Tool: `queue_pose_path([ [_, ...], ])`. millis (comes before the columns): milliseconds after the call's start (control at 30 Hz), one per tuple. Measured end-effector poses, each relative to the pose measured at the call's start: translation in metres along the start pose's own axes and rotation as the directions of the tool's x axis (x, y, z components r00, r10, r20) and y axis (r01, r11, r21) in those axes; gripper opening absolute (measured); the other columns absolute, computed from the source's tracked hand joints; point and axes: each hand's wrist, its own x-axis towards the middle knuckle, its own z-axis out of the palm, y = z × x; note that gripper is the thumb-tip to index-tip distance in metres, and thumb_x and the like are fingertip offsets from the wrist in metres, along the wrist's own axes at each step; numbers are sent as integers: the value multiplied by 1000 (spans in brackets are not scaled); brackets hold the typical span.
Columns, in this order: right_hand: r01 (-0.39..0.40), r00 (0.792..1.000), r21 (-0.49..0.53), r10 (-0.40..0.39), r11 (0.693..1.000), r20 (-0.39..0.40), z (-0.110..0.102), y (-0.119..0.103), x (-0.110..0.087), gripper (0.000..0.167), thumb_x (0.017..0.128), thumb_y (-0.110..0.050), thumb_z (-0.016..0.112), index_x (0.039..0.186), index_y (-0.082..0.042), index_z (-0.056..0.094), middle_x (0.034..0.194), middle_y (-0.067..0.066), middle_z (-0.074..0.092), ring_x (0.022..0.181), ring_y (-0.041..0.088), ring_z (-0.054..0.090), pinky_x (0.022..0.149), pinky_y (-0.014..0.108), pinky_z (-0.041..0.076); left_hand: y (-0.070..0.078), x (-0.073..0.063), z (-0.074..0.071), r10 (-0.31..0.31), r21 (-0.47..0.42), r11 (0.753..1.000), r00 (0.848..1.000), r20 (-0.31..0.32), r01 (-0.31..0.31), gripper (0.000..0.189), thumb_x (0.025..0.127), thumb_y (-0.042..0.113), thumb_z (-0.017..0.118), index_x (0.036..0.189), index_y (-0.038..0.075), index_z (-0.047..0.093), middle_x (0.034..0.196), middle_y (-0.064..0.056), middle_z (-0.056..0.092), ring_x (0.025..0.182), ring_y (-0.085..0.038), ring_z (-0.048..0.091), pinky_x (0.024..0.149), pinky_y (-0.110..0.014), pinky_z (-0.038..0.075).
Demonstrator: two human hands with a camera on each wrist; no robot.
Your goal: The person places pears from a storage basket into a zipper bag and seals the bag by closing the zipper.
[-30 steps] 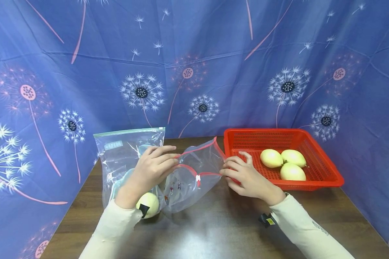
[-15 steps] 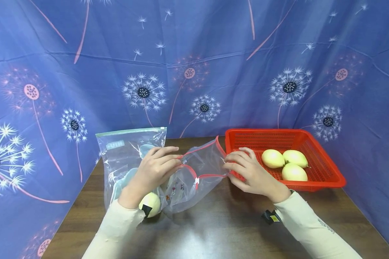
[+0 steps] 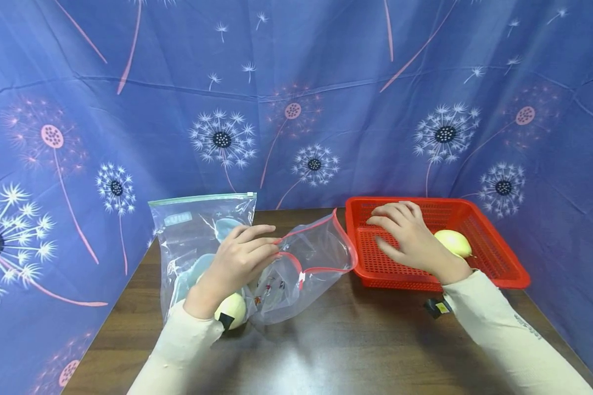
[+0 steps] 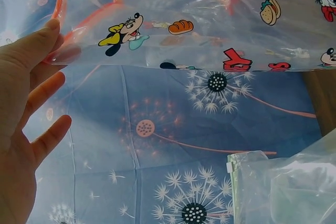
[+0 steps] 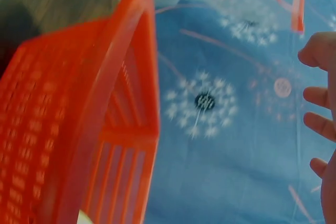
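Left hand (image 3: 238, 260) pinches bag (image 3: 280, 299); right hand (image 3: 411, 237) over basket (image 3: 374, 260)

The right hand (image 3: 409, 237) has let go of the red-edged clear plastic bag (image 3: 289, 308) and moved from beside the left wall of the red perforated plastic basket (image 3: 385, 201) to over the basket's left half, its thumb and fingers now apart. The bag's freed red rim (image 3: 354, 253) bows outward at the basket's left front corner. Only one pale yellow oval fruit (image 3: 453, 242) now shows in the basket; the hand and wrist hide the other two. The cream sleeve (image 3: 504, 323) has shifted rightward along the basket's front.
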Motion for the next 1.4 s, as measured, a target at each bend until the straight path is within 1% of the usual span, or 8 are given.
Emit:
queue_pose_path([
  [100,-35,999,-25,35,999,3,-3,12,-6,34,81,-14,62,114,-6,63,115,18,58,106,40,50,88,65,28,1,0,1,-4,-4,1000,1000,2,4,14,80,9,80,90,6,71,98,-5,75,108,-27,66,81,-43,50],
  [300,-163,985,-60,165,985,42,-8,33,-19,37,80,-13,65,116,-7,60,119,20,54,108,44,46,86,68,26,2,0,2,-12,-6,1000,1000,7,12,10,85,13,76,90,6,72,98,-4,75,109,-27,66,82,-43,50],
  [500,-312,934,-97,324,945,153,-13,51,-33,44,81,-14,70,122,-7,56,126,22,47,112,48,40,85,69,25,2,0,3,-7,-8,1000,1000,2,7,12,82,12,78,90,7,72,98,-3,75,108,-27,66,82,-42,50],
  [667,-431,851,-152,456,890,259,-15,67,-45,50,83,-18,73,127,-6,51,130,25,41,113,51,37,84,69,24,2,-1,4,-6,-12,1000,1000,-2,6,14,79,10,81,90,6,71,97,-4,75,107,-27,66,81,-42,50],
  [833,-514,736,-214,555,831,388,-13,78,-54,56,87,-23,71,134,-7,46,134,28,37,118,54,34,87,72,22,2,-3,5,-4,-10,1000,1000,4,4,15,79,10,82,90,7,72,98,-4,75,108,-27,66,81,-42,51],
  [967,-535,650,-265,591,802,477,-8,88,-63,63,89,-31,70,140,-8,42,136,31,33,119,57,32,89,75,21,3,-3,6,-7,-14,1000,1000,8,7,15,79,11,81,90,7,72,97,-3,75,108,-27,66,81,-43,50],
  [1300,-546,518,-315,608,777,602,3,105,-79,73,86,-40,70,144,-12,35,134,33,34,114,58,37,80,70,28,4,-3,7,-10,-20,1000,1000,10,10,12,82,11,80,88,8,71,95,-2,76,108,-26,66,81,-42,50],
  [1400,-534,487,-332,604,778,631,6,107,-83,74,84,-39,71,143,-11,36,130,33,38,109,56,43,75,65,32,4,-3,6,-10,-26,1000,1000,9,10,11,82,11,80,87,8,71,95,-2,75,108,-26,66,81,-43,50],
])
